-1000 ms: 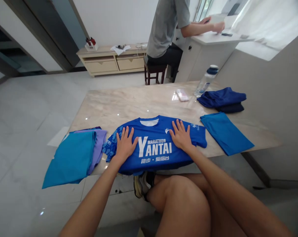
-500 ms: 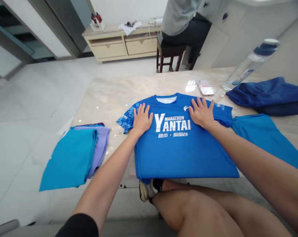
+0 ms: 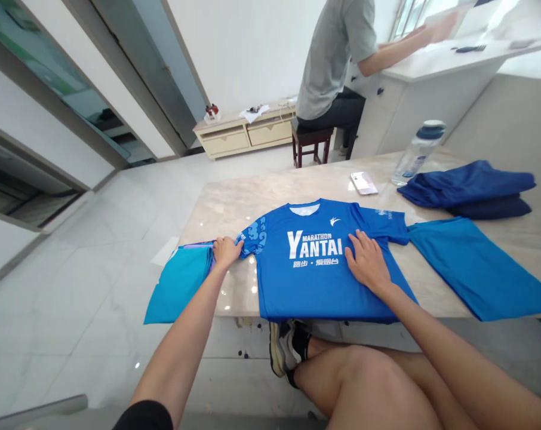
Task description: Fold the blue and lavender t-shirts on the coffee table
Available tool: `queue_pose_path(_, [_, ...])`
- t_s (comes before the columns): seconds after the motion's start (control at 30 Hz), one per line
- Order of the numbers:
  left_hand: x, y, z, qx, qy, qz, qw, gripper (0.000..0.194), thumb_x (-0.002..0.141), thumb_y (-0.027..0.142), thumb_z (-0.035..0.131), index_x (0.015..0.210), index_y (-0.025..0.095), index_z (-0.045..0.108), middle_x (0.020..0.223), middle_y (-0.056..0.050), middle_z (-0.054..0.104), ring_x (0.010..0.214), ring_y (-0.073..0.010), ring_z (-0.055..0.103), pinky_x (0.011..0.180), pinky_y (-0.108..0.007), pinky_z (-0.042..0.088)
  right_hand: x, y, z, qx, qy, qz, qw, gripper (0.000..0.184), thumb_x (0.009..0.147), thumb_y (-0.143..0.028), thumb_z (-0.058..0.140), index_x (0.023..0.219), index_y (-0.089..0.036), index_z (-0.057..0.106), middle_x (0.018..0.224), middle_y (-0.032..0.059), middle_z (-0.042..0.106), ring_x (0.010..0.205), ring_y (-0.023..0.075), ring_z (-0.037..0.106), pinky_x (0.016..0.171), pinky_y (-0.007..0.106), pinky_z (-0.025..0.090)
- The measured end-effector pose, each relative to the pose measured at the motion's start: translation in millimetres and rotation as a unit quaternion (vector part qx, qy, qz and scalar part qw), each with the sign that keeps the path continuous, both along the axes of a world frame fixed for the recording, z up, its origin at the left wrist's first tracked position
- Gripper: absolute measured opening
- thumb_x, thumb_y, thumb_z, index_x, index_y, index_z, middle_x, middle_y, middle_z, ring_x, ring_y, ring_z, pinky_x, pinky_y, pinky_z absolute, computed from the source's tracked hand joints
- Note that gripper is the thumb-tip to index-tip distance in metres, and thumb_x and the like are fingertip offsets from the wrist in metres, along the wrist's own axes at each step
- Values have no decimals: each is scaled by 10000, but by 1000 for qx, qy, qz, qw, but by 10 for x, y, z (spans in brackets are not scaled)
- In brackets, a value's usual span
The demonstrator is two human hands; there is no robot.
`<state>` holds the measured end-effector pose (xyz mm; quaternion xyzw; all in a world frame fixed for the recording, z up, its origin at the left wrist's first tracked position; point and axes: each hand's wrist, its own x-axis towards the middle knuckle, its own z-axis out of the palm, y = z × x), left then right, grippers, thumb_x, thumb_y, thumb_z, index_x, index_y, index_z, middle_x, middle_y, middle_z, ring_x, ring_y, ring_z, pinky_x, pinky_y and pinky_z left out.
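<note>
Since the view is taken from the head camera, a blue YANTAI marathon T-shirt (image 3: 315,269) is seen spread flat on a marble table (image 3: 252,203). The right hand (image 3: 366,261) is pressed open on the shirt, not clenched. The left hand (image 3: 227,251) is placed on the edge of a folded teal garment (image 3: 178,286), left of the shirt; whether this is grasped cannot be told. Right of the shirt, a blue shirt (image 3: 476,269) is laid flat. Behind that, navy clothes (image 3: 467,185), a phone (image 3: 363,183) and a water bottle (image 3: 418,154) are placed.

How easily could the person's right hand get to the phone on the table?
Probably easily: the right hand rests on the blue Yantai shirt, and the phone lies just past its far edge, with nothing standing between.
</note>
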<state>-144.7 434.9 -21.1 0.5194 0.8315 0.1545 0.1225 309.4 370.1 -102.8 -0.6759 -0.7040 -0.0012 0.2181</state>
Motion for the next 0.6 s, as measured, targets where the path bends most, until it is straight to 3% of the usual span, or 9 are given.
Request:
queue_pose_path(0.1, [14, 149, 89, -1, -58, -13, 998, 232, 845, 423, 769, 792, 214, 683, 911, -135, 774, 1144, -375, 729, 966, -428, 549, -30, -2, 7, 14, 1, -3, 1000, 593, 1113, -390, 351, 1568, -109, 608, 1691, 216, 542, 1611, 333, 469, 1342, 567, 335])
queue_pose_path(0.17, [27, 210, 136, 10, -104, -22, 994, 230, 920, 406, 692, 796, 217, 649, 792, -72, 740, 975, -288, 760, 865, -346, 559, -50, -6, 11, 17, 1, -5, 1000, 590, 1109, -383, 355, 1552, -97, 621, 1681, 224, 551, 1604, 336, 478, 1340, 563, 339])
queue_pose_path(0.3, [29, 238, 212, 45, -168, -15, 985, 180, 998, 384, 581, 1009, 208, 618, 806, -21, 720, 803, -210, 733, 737, -294, 560, -71, -18, 30, 14, 5, -5, 1000, 588, 1099, -370, 374, 1545, -77, 620, 1691, 232, 537, 1612, 345, 462, 1344, 564, 326])
queue_pose_path(0.43, [88, 284, 281, 94, -176, 0, 980, 134, 933, 289, 652, 1014, 228, 563, 874, -37, 704, 882, -225, 722, 779, -306, 562, -85, -18, 69, 6, 10, -4, 1000, 576, 1087, -355, 393, 1543, -87, 621, 1695, 228, 534, 1617, 344, 454, 1347, 566, 314])
queue_pose_path(0.5, [227, 360, 287, 112, -189, -13, 975, 146, 921, 253, 673, 1016, 231, 564, 929, -55, 718, 952, -233, 731, 834, -314, 568, -90, -16, 91, 2, 10, -4, 1000, 575, 1086, -352, 395, 1541, -83, 623, 1694, 229, 534, 1617, 344, 454, 1348, 564, 311])
queue_pose_path(0.6, [601, 509, 228, 102, -244, -58, 963, 218, 965, 288, 685, 1144, 213, 585, 954, -62, 754, 884, -218, 762, 837, -329, 599, -88, -17, 114, -3, 6, -5, 1000, 576, 1087, -347, 398, 1540, -72, 623, 1696, 230, 532, 1615, 343, 457, 1349, 557, 312])
